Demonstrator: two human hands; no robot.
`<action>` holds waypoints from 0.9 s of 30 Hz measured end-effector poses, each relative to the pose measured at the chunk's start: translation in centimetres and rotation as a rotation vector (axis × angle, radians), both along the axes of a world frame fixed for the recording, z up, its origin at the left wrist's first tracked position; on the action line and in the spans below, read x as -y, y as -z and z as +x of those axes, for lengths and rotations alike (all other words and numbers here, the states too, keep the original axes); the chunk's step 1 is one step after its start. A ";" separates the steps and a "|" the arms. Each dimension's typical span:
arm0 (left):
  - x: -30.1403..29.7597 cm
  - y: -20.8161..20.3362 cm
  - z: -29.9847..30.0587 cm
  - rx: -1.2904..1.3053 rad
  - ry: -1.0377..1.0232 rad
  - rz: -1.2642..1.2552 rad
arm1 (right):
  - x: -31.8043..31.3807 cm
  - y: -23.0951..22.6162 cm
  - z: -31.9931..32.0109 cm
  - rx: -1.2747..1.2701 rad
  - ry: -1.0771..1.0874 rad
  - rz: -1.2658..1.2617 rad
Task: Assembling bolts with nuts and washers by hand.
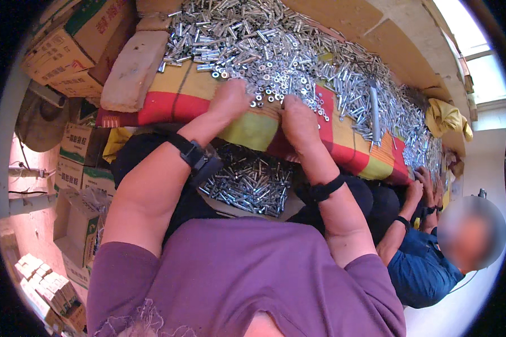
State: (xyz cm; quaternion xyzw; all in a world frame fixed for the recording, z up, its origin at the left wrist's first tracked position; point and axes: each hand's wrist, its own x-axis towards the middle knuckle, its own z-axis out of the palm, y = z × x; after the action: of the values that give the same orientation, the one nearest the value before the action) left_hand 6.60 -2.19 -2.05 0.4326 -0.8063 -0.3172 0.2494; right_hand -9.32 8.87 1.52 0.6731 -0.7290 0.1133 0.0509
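Loose silvery washers or nuts (281, 78) are spread along the front of a large heap of metal sleeves and bolts (348, 84). Under them lies a red, yellow and orange checked cloth (177, 106). At the left edge of the washers is my left hand (230, 100), its fingers curled together. My right hand (301, 123) is a short way to the right, closed, with its fingertips at the near edge of the same washers. Whatever either hand pinches is too small or hidden. An open box of bolts (247, 182) sits below, between my forearms.
A pale slab (135, 70) borders the heap on the left, near stacked cardboard boxes (76, 48). Cardboard sheets (393, 48) line the back. A grey metal bar (375, 115) lies on the bolts. At right, a co-worker in a blue shirt (421, 269) reaches into the heap.
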 end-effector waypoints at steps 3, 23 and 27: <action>-2.1 -1.3 -2.1 -0.140 0.078 0.199 | -0.5 -0.6 -0.6 0.063 0.118 0.040; -3.5 -1.7 -0.3 -0.490 0.323 0.503 | -1.9 -1.7 -0.5 1.739 0.104 0.142; -3.4 -3.4 0.6 -0.562 0.369 0.681 | -1.7 -2.2 -0.1 1.837 0.142 0.149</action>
State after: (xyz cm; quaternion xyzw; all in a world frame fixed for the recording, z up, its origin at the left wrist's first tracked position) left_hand 7.21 1.22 1.33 0.2367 -0.6213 -0.7070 0.2411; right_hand -9.40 10.60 3.71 0.2741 -0.5280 0.5523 -0.5839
